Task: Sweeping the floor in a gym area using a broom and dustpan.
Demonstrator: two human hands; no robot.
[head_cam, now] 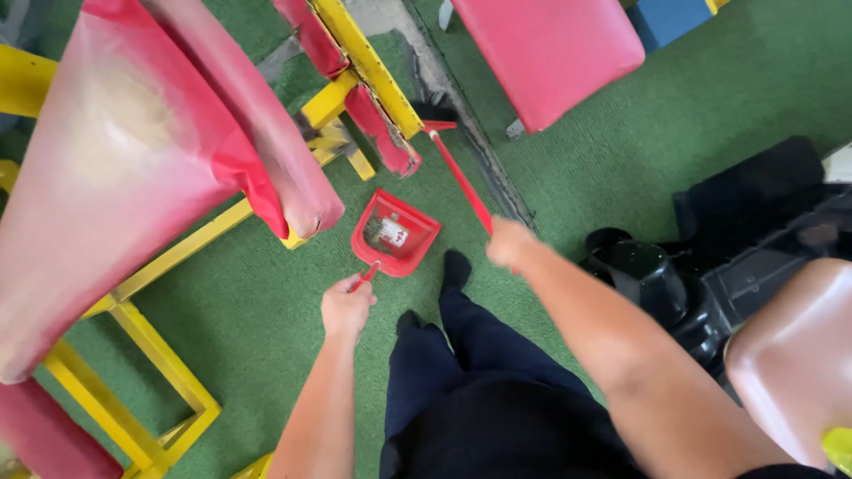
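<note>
Your left hand [346, 306] is closed around the short handle of a red plastic dustpan [394, 233], which sits flat on the green carpet-like floor [248, 310] just ahead of your feet. The pan's mouth points up and to the right in the view; some dark debris and a small white-and-red scrap lie inside it.

Your right hand [510, 241] is wrapped round the long thin red broom handle [461, 182], gripping near its upper end. The handle slants away from you, up and to the left, to a dark brush head [435, 113] resting at the edge of a grey floor strip [461, 115] under the yellow frame. The brush head is well apart from the dustpan, beyond its open side.

Your legs in dark blue trousers [470, 346] and dark socks stand between the two arms, the toes just beside the dustpan's near edge.

To the left stands a worn red padded bench on a yellow metal frame [169, 372]. Another red padded seat [550, 53] is at the top. To the right lies a black machine base [710, 266], with a brown padded seat [799, 355] at the far right edge.
</note>
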